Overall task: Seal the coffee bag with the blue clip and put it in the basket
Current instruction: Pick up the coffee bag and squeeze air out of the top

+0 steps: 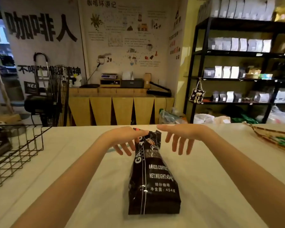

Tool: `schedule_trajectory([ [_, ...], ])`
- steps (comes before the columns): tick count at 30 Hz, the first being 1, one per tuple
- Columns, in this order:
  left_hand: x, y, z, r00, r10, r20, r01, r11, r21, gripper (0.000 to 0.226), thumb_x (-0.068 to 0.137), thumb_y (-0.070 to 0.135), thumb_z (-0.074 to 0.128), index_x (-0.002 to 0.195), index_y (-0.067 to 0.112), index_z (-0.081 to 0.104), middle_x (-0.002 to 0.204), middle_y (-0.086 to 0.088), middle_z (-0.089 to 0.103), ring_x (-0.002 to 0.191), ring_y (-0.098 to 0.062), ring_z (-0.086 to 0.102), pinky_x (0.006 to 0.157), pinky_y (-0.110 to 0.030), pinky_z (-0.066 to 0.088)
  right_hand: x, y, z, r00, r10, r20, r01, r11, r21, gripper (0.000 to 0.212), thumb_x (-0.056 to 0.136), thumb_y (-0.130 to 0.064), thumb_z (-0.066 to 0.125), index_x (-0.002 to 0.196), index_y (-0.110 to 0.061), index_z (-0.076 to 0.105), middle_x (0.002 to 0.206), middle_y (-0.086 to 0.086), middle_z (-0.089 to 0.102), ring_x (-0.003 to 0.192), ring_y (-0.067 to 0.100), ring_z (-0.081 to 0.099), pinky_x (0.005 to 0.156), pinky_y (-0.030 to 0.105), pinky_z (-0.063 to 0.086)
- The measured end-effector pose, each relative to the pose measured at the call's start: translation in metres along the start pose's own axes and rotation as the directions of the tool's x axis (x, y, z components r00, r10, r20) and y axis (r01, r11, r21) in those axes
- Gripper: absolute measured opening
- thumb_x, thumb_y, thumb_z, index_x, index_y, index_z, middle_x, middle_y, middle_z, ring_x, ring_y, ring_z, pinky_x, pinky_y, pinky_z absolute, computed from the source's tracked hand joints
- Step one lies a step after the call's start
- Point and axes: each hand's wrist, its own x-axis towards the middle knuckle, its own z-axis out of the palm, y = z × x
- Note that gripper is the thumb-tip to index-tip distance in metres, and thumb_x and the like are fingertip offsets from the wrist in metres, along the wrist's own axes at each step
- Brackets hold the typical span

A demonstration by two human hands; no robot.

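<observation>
Item one: coffee bag [155,178], black and glossy, lying flat on my desk [220,186] with its base toward me and its crumpled, folded-over top pointing away; white print reads BAKED.COFFEE and NET.WEIGHT:454g. Item two: my left hand [123,139], palm down, fingers spread and slack, thumb resting on the bag's top edge, with no grip closed on anything. Item three: my right hand [181,139], palm down, fingers splayed and hanging loose just to the right of the bag's top, apart from it and holding nothing. Item four: blue clip [113,148], only a thin pale-blue strip of it showing on the desk under my left fingers, just left of the bag; I cannot tell whether my fingers touch it. Item five: basket [21,150], black wire, standing at the desk's left edge, well apart from the bag, with something dark inside at its far left. Item six: woven tray [273,137], at the desk's far right corner, a green thing lying in it. Background: black shelving [202,63] at right stocked with rows of pale and grey pouches; a wooden counter [120,109] against the wall posters carrying a scale and small boxes.
</observation>
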Motion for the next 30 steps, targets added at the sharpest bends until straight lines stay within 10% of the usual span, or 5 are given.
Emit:
schedule_trajectory([
  [18,0.019,-0.031,0.036,0.989,-0.103,0.108,0.123,0.973,-0.197,0.087,0.057,0.077,0.051,0.127,0.025,0.043,0.126,-0.007,0.056,0.109,-0.024,0.057,0.088,-0.040,0.050,0.037,0.021,0.047,0.982,0.023,0.188,-0.068,0.969,0.236,0.117,0.041,-0.086,0.050,0.127,-0.008,0.043,0.114,0.016,0.062,0.097,0.030,0.066,0.072,0.041,0.059],
  [30,0.010,-0.024,0.031,0.994,0.054,-0.096,-0.098,0.834,-0.542,0.084,0.054,0.053,0.075,0.123,0.020,0.041,0.115,-0.007,0.058,0.103,-0.027,0.058,0.093,-0.048,0.048,0.026,0.012,0.042,0.970,-0.221,-0.097,0.241,0.869,0.433,0.063,0.053,-0.063,0.071,0.096,-0.021,0.052,0.102,0.003,0.063,0.096,0.023,0.064,0.082,0.044,0.056],
])
